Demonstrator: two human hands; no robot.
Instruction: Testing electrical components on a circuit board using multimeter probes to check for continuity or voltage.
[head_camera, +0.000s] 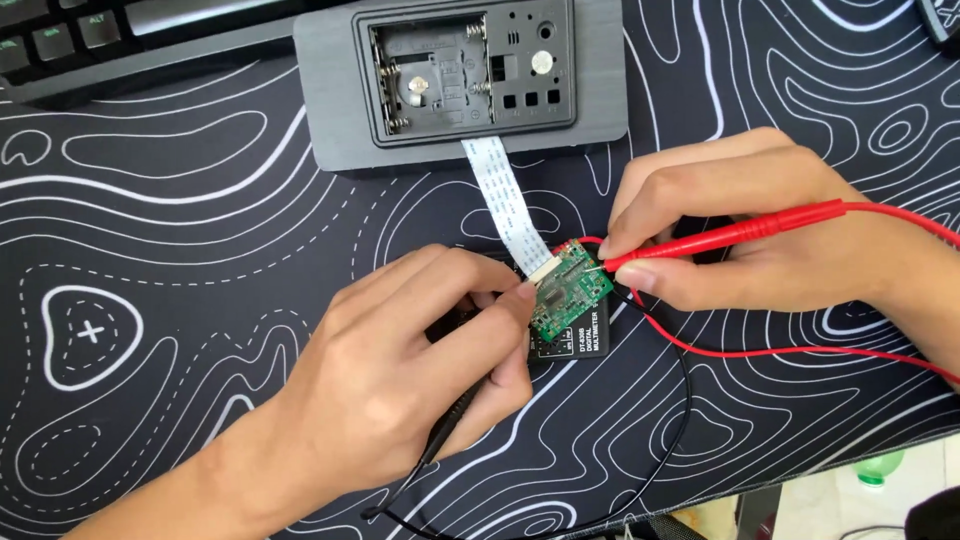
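Note:
My right hand (740, 220) pinches a red test probe (730, 237), its metal tip touching the edge of a small green circuit board (568, 295). My left hand (400, 380) grips a black test probe (450, 420) and rests on the board's left side; that probe's tip is hidden under my fingers. The board lies on a black multimeter (580, 340), mostly covered. A white flat ribbon cable (510, 205) runs from the board up to a grey rectangular device (340, 100) lying face down with its battery compartment (430, 75) open.
Everything sits on a black desk mat with white contour lines (180, 250). A keyboard (90, 40) lies at the top left. Red lead wire (800, 350) and black lead wire (670, 420) loop across the mat at the lower right. A green bottle cap (880, 468) shows beyond the mat's edge.

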